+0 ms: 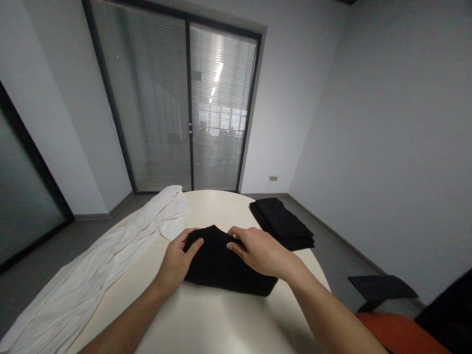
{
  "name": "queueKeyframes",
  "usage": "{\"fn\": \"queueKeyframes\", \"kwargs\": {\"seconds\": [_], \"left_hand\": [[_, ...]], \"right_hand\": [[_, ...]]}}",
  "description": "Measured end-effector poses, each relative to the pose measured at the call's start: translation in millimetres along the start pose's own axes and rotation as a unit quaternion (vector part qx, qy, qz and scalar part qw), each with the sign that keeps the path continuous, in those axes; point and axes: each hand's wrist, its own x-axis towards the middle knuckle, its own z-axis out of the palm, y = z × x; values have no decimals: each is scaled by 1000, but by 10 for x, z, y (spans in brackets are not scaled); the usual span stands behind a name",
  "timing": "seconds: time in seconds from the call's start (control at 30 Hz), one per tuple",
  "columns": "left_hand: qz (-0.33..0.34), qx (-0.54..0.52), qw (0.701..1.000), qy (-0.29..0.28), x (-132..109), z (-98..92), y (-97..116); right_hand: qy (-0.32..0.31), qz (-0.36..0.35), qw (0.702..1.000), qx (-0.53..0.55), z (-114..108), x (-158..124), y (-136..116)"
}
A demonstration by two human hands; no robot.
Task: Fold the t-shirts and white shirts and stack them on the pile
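Note:
A folded black garment (221, 268) lies in the middle of the round cream table (206, 319). My left hand (177, 260) grips its left edge, thumb on top. My right hand (260, 251) rests flat on the garment's upper right part, fingers pointing left, with a ring on one finger. Both hands touch the cloth near its far fold.
A stack of folded black garments (282, 222) sits at the table's far right edge. Long white cloth (106, 260) is spread along the left side of the table. An orange chair with a black armrest (383, 287) stands at lower right. Glass doors with blinds (188, 108) are behind.

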Motion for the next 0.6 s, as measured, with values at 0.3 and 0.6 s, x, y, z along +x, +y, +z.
{"fn": "queueKeyframes", "kwargs": {"seconds": [0.3, 0.6], "left_hand": [[-6, 126, 991, -45, 17, 30, -602], [101, 360, 923, -90, -8, 52, -1056]], "right_hand": [[-36, 34, 977, 206, -205, 205, 854], [135, 214, 887, 386, -524, 510, 1987]]}}
